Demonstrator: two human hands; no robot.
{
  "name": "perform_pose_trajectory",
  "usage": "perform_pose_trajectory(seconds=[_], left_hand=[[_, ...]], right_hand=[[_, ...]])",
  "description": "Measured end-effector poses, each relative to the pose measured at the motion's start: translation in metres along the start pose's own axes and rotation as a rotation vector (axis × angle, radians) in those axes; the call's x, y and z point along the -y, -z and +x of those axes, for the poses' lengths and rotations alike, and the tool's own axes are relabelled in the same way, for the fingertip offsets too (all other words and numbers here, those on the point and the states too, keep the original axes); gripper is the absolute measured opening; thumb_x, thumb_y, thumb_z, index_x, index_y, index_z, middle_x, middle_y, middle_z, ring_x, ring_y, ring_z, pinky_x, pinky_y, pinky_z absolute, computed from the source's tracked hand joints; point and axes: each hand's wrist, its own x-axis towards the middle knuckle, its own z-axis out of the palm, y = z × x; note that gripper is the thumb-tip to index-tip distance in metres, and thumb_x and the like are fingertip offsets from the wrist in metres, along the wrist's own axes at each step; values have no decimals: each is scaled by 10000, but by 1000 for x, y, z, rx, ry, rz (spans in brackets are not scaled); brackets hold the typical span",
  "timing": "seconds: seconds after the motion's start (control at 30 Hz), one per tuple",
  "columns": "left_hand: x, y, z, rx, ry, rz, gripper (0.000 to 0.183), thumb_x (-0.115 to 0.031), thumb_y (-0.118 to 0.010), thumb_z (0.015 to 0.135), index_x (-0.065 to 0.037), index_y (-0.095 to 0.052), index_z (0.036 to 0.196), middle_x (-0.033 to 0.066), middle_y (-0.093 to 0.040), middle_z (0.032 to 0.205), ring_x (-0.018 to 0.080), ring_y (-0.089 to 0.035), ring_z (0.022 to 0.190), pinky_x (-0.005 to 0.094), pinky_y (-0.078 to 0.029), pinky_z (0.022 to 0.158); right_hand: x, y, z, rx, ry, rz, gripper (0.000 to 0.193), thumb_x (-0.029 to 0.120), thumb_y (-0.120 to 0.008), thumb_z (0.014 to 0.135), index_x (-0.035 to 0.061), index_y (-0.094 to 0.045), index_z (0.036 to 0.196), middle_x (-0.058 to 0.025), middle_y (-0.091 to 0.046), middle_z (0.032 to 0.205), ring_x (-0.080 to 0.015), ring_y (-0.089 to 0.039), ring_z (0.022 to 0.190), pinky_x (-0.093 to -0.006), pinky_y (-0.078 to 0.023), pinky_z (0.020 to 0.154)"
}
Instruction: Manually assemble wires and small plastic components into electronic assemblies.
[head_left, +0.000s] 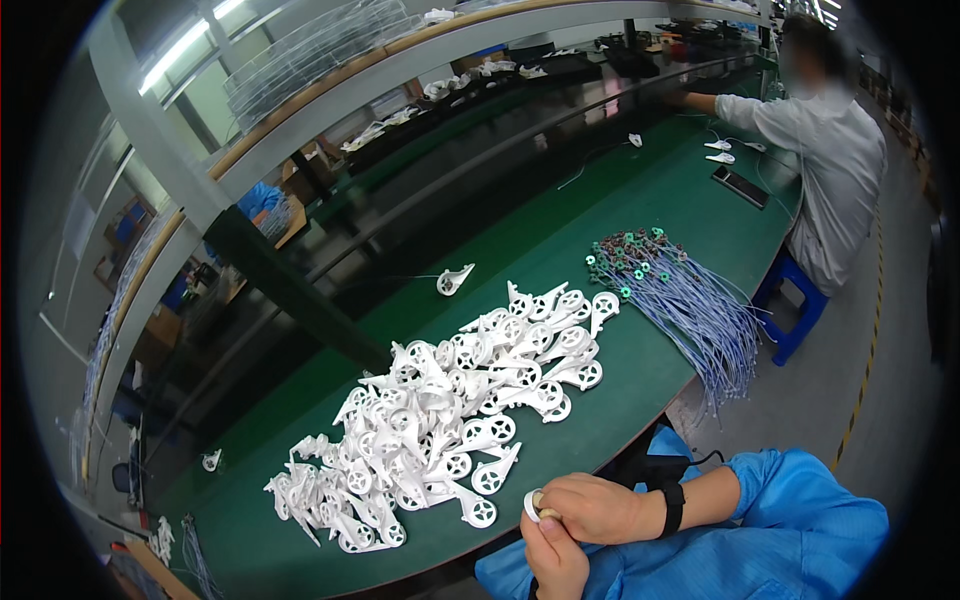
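Close to my body, at the table's near edge, both hands meet around a small white plastic part [531,506]. My left hand [556,562] is closed on it from below, thumb pointing up. From the right, my right hand [598,508] curls its fingers over the same part, a black band round that wrist. Pale coverings show on some fingertips. Most of the part is hidden behind the fingers. Just beyond my hands lies a large heap of white plastic pieces [405,430], each with a round spoked end and a tapered arm.
A bundle of bluish-white cables [700,325] with green and brown ends hangs over the edge of the green table [530,455]. One white piece [454,280] lies on the dark conveyor strip beyond. A co-worker [825,150] sits at far right, near a phone [740,186]. A post [290,275] stands left.
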Motion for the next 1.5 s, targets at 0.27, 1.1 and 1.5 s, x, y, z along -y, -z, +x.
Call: perform_pose_trajectory(seconds=[0.27, 1.1, 1.5], left_hand=[[-39, 16, 13, 148, 507, -832, 386, -383, -267, 1018, -71, -481, 943, -7, -378, 541, 89, -301, 385, 220, -224, 354], [-21, 2, -1, 90, 259, -557, 270, -275, -397, 1014, -40, -500, 1100, -16, -509, 715, 59, -448, 561, 177, -344, 475], [-44, 2, 17, 201, 252, -718, 331, -308, -287, 1034, -53, -475, 939, 19, -497, 641, 88, -429, 491, 210, -338, 439]], right_hand=[[22, 38, 10, 105, -23, -42, 355, 21, -565, 786, -16, -531, 1137, -151, -567, 956, -337, -583, 877, -386, -468, 799], [15, 17, -1, 85, 22, -175, 269, 46, -584, 759, -12, -559, 1021, -123, -595, 908, -280, -598, 842, -355, -479, 752], [29, 41, 13, -33, 12, -145, 251, 116, -620, 833, -2, -566, 1048, -140, -589, 930, -326, -588, 869, -369, -485, 790]])
